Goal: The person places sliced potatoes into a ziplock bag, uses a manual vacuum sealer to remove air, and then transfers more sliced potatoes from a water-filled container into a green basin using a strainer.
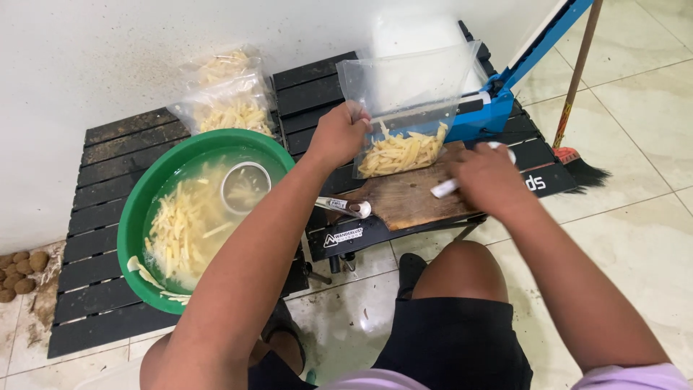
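a low black slatted table stood against a pale wall and carried nearly everything observed. the largest item on it was a green plastic basin, filled with cloudy water and raw potato sticks, with a small metal strainer sitting in the water near the far rim. behind the basin, two sealed clear bags of potato sticks lay stacked by the wall. to the right, a blue lever-arm bag sealer rested at the far edge of the table, its arm raised. a wooden cutting board lay in front of it, just beside the basin. the clear plastic bag was held upright over the board, its lower part filled with cut potato sticks, the upper part empty. the left hand was closed on the bag's upper left edge, pinching it between thumb and fingers. the right hand rested on the board's right side, curled around a white pen-like object; the grip appeared closed on it. a metal-handled utensil lay at the board's near left corner. a broom stood on the tiled floor to the right, and whole potatoes lay on the floor at far left.
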